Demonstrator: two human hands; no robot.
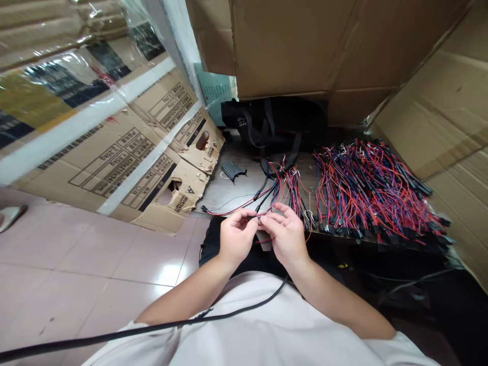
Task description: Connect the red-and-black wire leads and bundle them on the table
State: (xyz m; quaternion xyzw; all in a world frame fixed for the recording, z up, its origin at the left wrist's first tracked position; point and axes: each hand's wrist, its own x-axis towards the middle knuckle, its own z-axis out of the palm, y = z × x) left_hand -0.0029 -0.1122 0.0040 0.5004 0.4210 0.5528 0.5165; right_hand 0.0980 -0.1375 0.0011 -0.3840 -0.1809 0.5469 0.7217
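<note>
My left hand (238, 235) and my right hand (284, 231) meet at the table's front edge, thumbs and fingertips pinched close together. Between them runs a thin wire harness (244, 205) of red, black and blue wires, its small black connector (205, 209) lying off to the left. Just beyond my fingers lies a loose bunch of similar wires (293, 185), with black sleeved parts among them. The exact spot where my fingertips grip is too small to make out.
A large pile of red, blue and black wire harnesses (373, 188) covers the table's right side. Behind stands a black bag (278, 119) with straps. A small dark plastic piece (233, 171) lies left. Cardboard boxes (125, 147) wall the left; cardboard panels (290, 46) stand behind. A black cable (152, 328) crosses my shirt.
</note>
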